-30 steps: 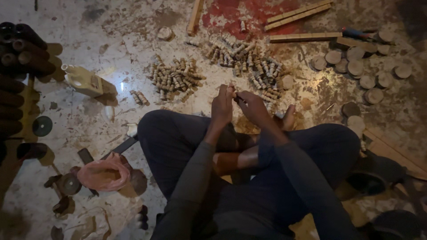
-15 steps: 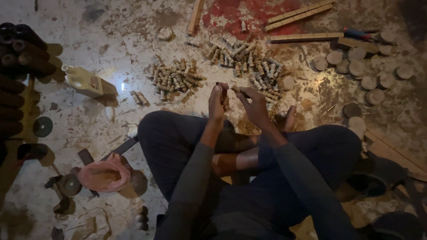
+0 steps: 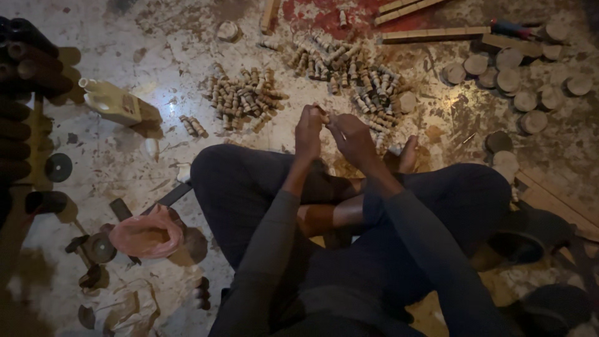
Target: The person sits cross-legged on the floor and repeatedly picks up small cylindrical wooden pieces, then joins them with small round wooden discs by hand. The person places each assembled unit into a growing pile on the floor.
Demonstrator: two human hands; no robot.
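1. We see the left hand and right hand raised together above the crossed legs, closer to each other than half a second ago, when the fingers were spread a little further apart.
2. The hands now sit slightly nearer the lap than a second ago; the pegs and discs on the floor lie as they did.
3. The left hand is curled nearly closed, its fingertips pinching a small wooden peg; how firmly it grips we cannot tell.
4. The right hand is half closed, its fingers meeting the same peg from the 3 o'clock side; whether it holds anything else is hidden.
5. The peg sits between the two hands, just above the knees, at 6 o'clock from the heaps of pegs.
6. A loose heap of pegs lies at 11 o'clock from the hands, and a bigger heap lies at 12 o'clock.
7. Round wooden discs are scattered at 2 o'clock, beside long wooden strips.
8. At 8 o'clock a pink bag stands open on the floor; its contents are too dark to tell.
9. A pale plastic bottle lies tilted at 10 o'clock, its contents unseen.
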